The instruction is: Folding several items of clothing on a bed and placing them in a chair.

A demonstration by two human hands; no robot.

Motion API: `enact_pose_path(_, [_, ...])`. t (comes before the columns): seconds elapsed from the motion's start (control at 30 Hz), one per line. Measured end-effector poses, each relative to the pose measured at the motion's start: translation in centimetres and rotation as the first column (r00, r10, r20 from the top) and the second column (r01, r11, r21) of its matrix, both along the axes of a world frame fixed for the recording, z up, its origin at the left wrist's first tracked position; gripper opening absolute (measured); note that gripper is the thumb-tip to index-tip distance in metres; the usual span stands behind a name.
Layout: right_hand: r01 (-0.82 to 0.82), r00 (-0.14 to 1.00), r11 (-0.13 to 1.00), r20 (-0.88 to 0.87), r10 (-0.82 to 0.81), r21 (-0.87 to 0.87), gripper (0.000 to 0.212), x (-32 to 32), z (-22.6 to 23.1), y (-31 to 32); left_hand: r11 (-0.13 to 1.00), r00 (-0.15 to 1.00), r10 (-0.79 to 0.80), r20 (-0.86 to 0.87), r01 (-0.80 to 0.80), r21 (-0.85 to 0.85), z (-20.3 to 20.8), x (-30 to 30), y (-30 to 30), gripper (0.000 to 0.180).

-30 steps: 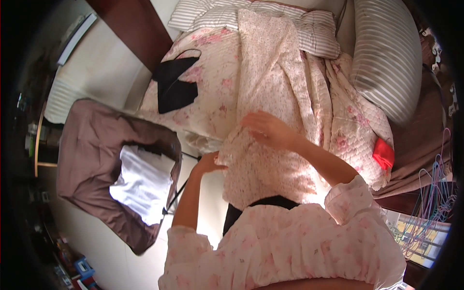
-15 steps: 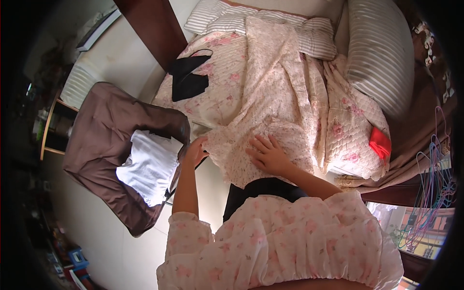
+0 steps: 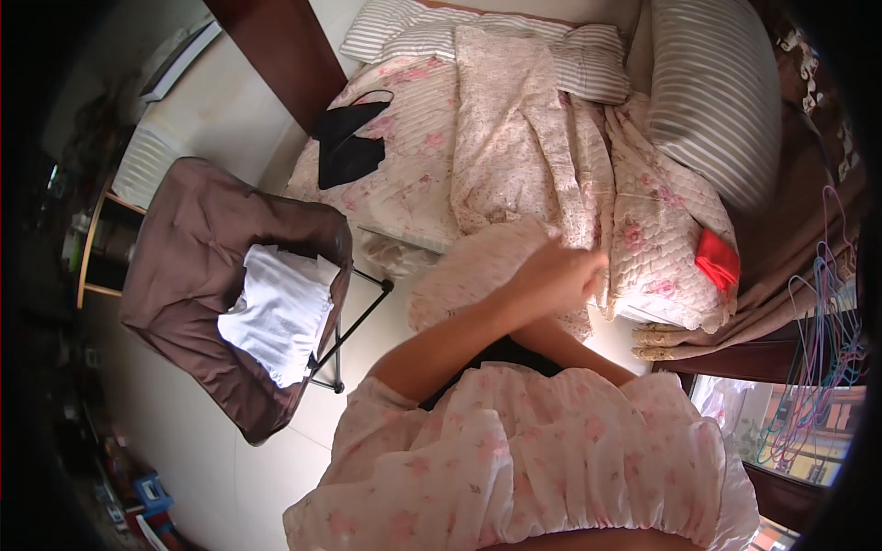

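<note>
Main change: our left grip [image 3: 571,275] is gone from the left side of the speckled floral cloth [image 3: 501,129] and is now over on the right, left forearm [image 3: 450,323] crossing above the right forearm [image 3: 581,349]. Half a second ago the grips were apart, left at the cloth's near left corner, right spread flat mid-cloth. Left grip looks curled, mostly closed; blur hides whether any fabric is pinched in it, so we can't tell. Right grip is hidden behind the left arm: opening and hold both unreadable. Cloth's near end is a blurred, raised flap just left of the left grip; the rest runs up the bed, away from us, to the striped pillows [image 3: 588,73]. For the work, we read this as the near left part being turned across, mid-move, probably not settled. Far stretch stays put. Around it, unchanged: black garment [image 3: 352,151] up-left of the left grip, red cloth [image 3: 717,260] to its right, white garment [image 3: 280,303] on the brown chair [image 3: 175,239], well left.
</note>
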State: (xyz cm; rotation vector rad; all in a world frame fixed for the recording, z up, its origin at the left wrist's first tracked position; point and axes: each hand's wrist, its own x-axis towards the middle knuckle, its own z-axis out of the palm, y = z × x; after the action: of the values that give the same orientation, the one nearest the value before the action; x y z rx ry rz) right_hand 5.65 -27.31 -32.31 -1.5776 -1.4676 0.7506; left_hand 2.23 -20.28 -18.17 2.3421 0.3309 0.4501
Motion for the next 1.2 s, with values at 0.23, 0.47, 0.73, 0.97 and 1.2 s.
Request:
enact_pose_path(0.23, [-0.122,0.963,0.991,0.235,0.132,-0.057,0.019,5.8,6.1,-6.2,0.893,0.889,0.445,0.109,-0.432,-0.122,-3.2,-11.4,1.3,0.039])
enact_pose_path(0.47, [0.273,0.896,0.962,0.361,-0.258,0.010,0.040,5.8,5.8,0.0,0.885,0.881,0.464,-0.087,-0.459,0.074,-9.3,-15.0,-2.2,0.073])
enact_pose_path(0.73, [0.164,0.969,0.985,0.176,-0.171,0.051,0.033,5.6,8.9,0.2,0.769,0.814,0.550,0.189,-0.581,0.264,-10.9,-16.9,-2.9,0.032])
enact_pose_path(0.97, [0.105,0.784,0.990,0.605,-0.138,0.090,0.033,9.4,4.3,-3.2,0.916,0.936,0.322,-0.143,-0.269,0.298,-9.8,-16.6,-2.8,0.033])
enact_pose_path(1.2, [-0.058,0.767,0.929,0.612,-0.193,0.365,0.032,6.0,6.8,3.8,0.865,0.859,0.490,0.146,-0.458,-0.206,-7.1,-10.9,5.2,0.031])
